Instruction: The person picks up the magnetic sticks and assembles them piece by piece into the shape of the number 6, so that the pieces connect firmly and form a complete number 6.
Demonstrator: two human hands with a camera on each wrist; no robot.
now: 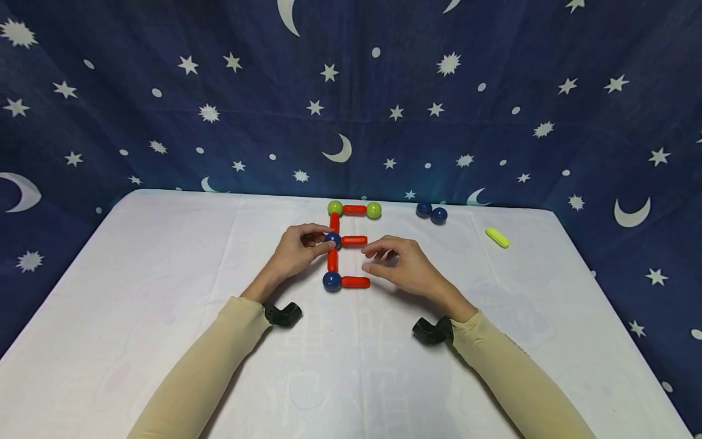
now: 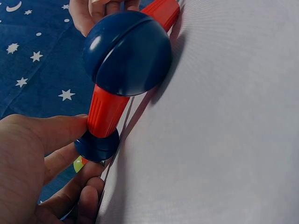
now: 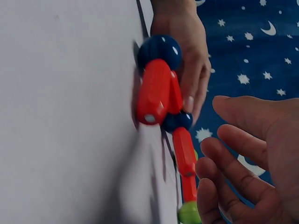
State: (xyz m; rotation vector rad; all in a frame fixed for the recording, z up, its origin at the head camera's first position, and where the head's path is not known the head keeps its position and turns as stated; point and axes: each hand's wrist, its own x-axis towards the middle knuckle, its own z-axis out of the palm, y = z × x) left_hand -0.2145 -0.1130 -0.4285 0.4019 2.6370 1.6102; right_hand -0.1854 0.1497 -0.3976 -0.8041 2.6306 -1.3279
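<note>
On the white table lies an E-shaped figure of red rods and balls. My left hand [image 1: 296,251] pinches its middle blue ball [image 1: 334,237] between thumb and fingers. From that ball a red rod [image 1: 354,241] points right, its far end free. My right hand [image 1: 404,266] hovers just beyond this end, fingers bent and apart from the thumb, holding nothing. The lower blue ball [image 2: 128,53] bears another red rod [image 3: 154,93] with a free end. Along the top, a red rod [image 1: 354,210] joins two green balls [image 1: 335,208]. Upright red rods [image 1: 332,261] link the left-side balls.
Two dark blue balls [image 1: 431,213] sit side by side near the table's back edge, right of the figure. Farther right lies a loose yellow rod [image 1: 497,237]. Behind the table [image 1: 351,378] hangs a dark blue cloth [image 1: 351,79] with stars and moons.
</note>
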